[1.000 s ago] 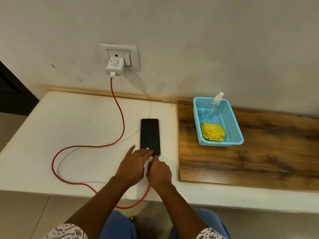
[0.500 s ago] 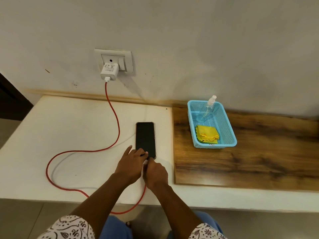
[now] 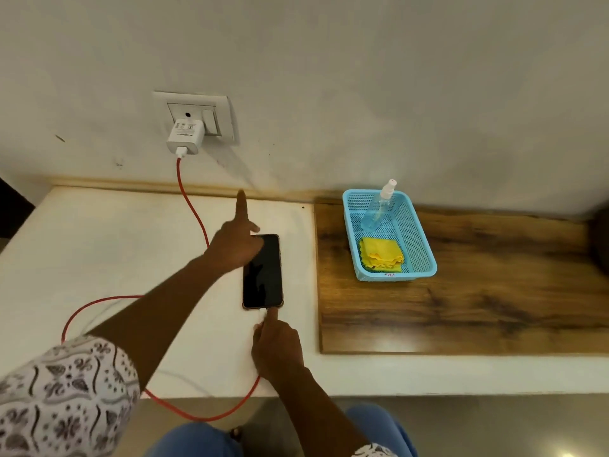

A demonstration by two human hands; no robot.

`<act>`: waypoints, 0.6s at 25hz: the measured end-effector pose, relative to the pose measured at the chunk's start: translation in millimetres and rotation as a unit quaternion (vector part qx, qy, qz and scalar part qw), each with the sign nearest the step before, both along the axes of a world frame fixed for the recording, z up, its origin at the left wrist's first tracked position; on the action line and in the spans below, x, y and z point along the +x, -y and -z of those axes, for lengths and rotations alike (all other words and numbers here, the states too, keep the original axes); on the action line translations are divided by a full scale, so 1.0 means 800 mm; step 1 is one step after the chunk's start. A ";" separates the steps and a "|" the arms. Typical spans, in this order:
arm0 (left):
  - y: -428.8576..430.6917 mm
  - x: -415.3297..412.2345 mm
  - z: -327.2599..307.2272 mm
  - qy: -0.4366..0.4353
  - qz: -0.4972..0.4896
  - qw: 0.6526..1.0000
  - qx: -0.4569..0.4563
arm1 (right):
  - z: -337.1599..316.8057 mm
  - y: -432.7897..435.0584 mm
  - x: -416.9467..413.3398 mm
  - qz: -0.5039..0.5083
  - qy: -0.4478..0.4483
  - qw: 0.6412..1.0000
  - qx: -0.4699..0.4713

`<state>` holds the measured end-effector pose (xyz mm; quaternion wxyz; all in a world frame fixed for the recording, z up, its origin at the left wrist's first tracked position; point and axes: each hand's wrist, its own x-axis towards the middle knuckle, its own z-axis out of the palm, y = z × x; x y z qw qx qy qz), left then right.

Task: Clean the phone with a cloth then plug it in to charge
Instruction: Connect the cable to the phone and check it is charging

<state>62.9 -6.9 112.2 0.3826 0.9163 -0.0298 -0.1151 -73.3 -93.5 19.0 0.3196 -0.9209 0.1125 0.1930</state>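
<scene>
The phone lies face up, screen dark, on the white table, just left of the wooden board. The left hand is raised above the phone's far left corner with its forefinger stretched toward the wall and the other fingers curled in; its grip holds nothing. The right hand sits at the phone's near end, forefinger tip touching the bottom edge; whether its grip has hold of the cable plug there I cannot tell. The red cable runs down from the white charger in the wall socket, loops across the table and over its front edge, then rises under the right hand. On the board, a blue basket holds the folded yellow cloth and a clear spray bottle, well apart from the phone.
</scene>
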 end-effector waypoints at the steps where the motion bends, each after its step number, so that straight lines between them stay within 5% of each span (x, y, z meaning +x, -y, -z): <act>1: 0.003 0.023 -0.014 -0.009 -0.047 0.998 -0.048 | 0.000 -0.001 -0.003 -0.004 0.004 1.000 0.004; 4: -0.001 0.077 -0.052 -0.062 -0.128 0.979 -0.149 | 0.001 -0.003 -0.011 -0.026 0.034 0.999 -0.005; 9: -0.011 0.114 -0.068 -0.093 -0.113 0.985 -0.094 | 0.004 -0.003 -0.010 -0.017 0.054 0.998 -0.001; 15: 0.001 0.114 -0.057 0.032 -0.174 0.984 -0.028 | 0.003 -0.003 -0.012 -0.011 0.051 0.999 0.012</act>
